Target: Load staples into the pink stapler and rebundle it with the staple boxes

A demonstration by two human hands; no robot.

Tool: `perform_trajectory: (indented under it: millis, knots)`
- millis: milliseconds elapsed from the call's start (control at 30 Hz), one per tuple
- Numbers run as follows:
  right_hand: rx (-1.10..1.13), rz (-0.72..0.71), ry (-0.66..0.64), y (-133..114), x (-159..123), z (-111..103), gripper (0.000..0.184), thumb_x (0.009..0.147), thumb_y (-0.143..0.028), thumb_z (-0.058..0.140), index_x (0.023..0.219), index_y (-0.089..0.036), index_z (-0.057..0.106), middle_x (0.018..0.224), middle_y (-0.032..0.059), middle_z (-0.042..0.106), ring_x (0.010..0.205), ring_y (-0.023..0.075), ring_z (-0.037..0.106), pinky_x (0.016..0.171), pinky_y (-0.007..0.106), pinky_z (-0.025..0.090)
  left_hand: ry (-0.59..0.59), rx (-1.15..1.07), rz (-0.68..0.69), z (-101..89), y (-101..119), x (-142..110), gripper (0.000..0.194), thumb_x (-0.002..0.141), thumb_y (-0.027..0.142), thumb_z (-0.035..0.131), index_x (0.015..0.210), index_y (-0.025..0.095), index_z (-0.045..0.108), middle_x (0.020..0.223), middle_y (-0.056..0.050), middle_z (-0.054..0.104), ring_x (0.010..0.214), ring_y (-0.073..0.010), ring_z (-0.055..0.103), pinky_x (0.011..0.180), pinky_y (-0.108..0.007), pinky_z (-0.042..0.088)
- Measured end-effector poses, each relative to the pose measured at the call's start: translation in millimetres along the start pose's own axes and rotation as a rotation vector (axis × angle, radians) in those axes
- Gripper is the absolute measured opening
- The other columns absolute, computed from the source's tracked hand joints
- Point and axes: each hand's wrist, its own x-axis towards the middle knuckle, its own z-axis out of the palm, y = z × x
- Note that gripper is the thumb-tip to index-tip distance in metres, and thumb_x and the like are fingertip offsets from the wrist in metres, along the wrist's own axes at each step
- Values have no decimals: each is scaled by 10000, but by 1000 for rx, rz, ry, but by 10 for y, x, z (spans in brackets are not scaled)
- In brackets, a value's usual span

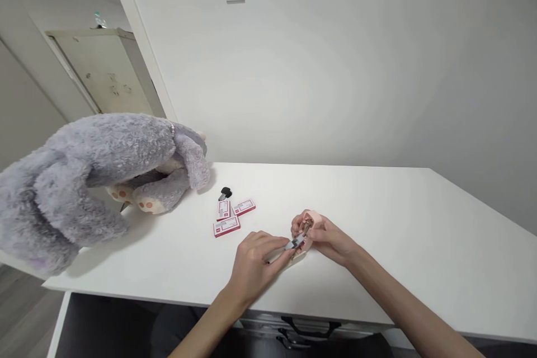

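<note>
My left hand [257, 260] rests low on the white table [398, 224], its fingertips pinched on a small grey and white piece [295, 244]. My right hand [325, 236] is closed around a small pink object [312, 217] with a metal key-like part sticking out; what it is exactly I cannot make out. The two hands meet at the pink object, near the table's front edge.
A big grey plush toy [96, 179] lies at the table's left end. Three small red and white cards [230, 216] and a little black and silver piece [225, 193] lie left of my hands. A white wall stands behind. A black handle [310, 327] shows under the table's edge.
</note>
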Motion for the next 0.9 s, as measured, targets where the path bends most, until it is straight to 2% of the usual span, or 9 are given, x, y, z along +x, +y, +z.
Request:
perform_trajectory:
  millis: [267,500,733,900]
  knots:
    - [-15,-2,1,-2,10,-2,336,809,-398,849,1020,-188,693,994,51,637,829,171,608,772,309,493,-16,28,48,24,3,17,167,966,354,689,1048,270,807,983,-7,824,837,-205,709,756,-359,555]
    - [-12,0,-1,-5,0,2,317,815,-379,844,1020,-187,699,1008,51,628,847,169,602,779,305,483,-17,76,121,50,-11,20,171,979,330,665,1038,258,808,1005,-29,817,822,-207,682,757,-365,555]
    - [-1,1,-2,-12,0,13,312,817,-376,845,1012,-183,696,1010,53,610,846,168,586,768,299,467,-46,109,119,49,-19,6,193,985,353,655,1076,255,794,1026,-49,808,864,-221,689,779,-381,562]
    - [-8,0,-1,-10,-3,12,314,824,-378,842,1024,-189,692,1007,52,609,844,166,583,770,296,467,20,79,136,39,14,19,167,949,349,710,1055,232,766,1001,-43,805,849,-207,694,766,-370,561]
